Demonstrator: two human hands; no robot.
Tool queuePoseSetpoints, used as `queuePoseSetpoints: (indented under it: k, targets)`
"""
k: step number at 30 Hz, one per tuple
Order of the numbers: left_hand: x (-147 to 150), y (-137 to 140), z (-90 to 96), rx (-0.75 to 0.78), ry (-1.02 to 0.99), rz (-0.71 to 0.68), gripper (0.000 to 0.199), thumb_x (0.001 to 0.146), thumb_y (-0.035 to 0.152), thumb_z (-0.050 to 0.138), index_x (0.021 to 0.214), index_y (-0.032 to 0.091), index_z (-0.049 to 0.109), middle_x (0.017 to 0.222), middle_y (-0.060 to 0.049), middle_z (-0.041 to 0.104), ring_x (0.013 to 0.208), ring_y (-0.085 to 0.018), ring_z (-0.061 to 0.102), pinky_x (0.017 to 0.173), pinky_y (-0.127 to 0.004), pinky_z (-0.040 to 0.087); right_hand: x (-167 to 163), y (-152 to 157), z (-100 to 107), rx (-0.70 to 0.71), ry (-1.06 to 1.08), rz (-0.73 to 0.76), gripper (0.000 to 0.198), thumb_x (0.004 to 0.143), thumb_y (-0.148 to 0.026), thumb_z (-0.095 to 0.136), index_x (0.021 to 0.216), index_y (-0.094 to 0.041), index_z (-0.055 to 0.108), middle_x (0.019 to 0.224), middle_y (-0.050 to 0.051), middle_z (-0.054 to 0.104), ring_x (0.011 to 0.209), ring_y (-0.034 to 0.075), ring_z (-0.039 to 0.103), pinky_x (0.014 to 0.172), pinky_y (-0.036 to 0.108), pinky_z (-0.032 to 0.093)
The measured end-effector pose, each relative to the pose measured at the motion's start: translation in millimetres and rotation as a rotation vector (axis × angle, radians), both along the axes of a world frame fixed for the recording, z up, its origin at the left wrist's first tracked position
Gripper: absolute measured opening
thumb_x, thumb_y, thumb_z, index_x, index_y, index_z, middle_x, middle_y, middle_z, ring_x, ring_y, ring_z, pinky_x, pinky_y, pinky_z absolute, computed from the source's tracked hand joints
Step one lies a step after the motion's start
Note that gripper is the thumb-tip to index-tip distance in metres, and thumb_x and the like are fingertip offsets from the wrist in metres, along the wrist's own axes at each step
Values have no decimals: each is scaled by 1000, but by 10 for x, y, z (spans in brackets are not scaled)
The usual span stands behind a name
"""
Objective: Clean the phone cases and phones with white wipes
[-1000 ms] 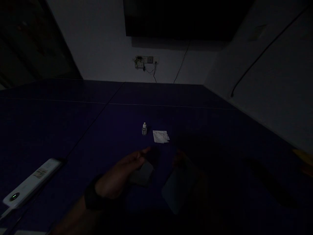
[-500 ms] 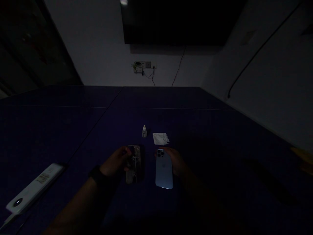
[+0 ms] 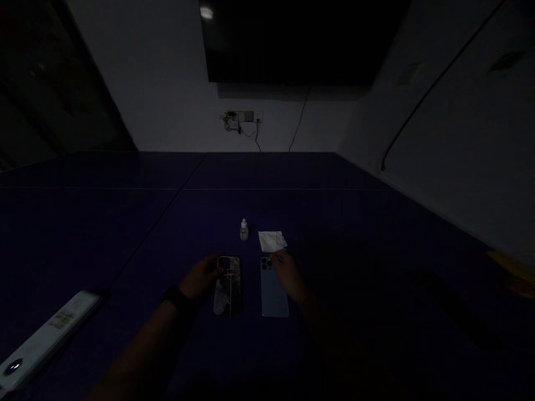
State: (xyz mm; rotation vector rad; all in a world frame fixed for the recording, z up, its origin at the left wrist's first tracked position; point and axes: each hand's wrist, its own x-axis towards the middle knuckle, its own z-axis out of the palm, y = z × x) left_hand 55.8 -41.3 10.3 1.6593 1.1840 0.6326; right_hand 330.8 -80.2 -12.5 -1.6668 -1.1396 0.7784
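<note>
A dark phone case [image 3: 228,289] with a pale marbled pattern and a large camera cutout lies back side up on the purple tabletop. My left hand [image 3: 200,277], wearing a black wristband, is closed at the case's upper left edge. To the right, a light blue phone [image 3: 275,295] rests camera side up. My right hand [image 3: 288,275] is closed over the phone's upper right corner, hiding part of it; the fingertips are dim. Just beyond them lies a folded white tissue [image 3: 271,241]. A small clear bottle [image 3: 244,231] with a white cap stands left of the tissue.
A long white device [image 3: 50,337] with a round dark lens or button lies at the lower left. Something yellow [image 3: 512,267] shows at the right edge. Behind the purple table [image 3: 334,217] are wall sockets [image 3: 246,116] with cables and a dark screen [image 3: 288,42].
The phone has been lowered flat, and my right hand has shifted from its side to over its top corner. My left hand has moved left, uncovering more of the case. The view tilted slightly.
</note>
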Motion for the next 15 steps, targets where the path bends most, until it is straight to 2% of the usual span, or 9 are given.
queuePoseSetpoints:
  k: [2, 4, 10, 15]
  targets:
    - [-20, 42, -19, 56, 45, -7, 57, 82, 42, 64, 133, 17, 60, 123, -11, 71, 110, -28, 68, 91, -38, 55, 5, 23, 9, 20, -132, 18, 22, 86, -39, 56, 81, -21, 66, 85, 6, 70, 88, 24, 65, 78, 33, 46]
    - [-33, 65, -33, 103, 90, -5, 57, 81, 41, 64, 133, 18, 62, 125, -11, 71, 116, -30, 66, 97, -40, 51, -1, 29, 16, 33, -256, 40, 19, 89, -34, 56, 83, -21, 68, 90, 8, 71, 93, 25, 64, 83, 34, 44]
    - [-32, 82, -91, 219, 227, -12, 57, 84, 40, 60, 136, 17, 61, 118, -14, 71, 110, -30, 67, 96, -43, 50, -26, 12, -22, 42, -563, 90, 18, 96, -25, 54, 87, -21, 69, 96, 8, 73, 96, 25, 61, 90, 35, 39]
    - [-17, 60, -121, 281, 292, -23, 58, 87, 41, 55, 141, 17, 56, 116, -13, 67, 106, -28, 65, 97, -42, 50, -24, 12, -56, 41, -724, 106, 21, 100, -24, 49, 92, -20, 68, 99, 9, 73, 94, 24, 61, 89, 35, 36]
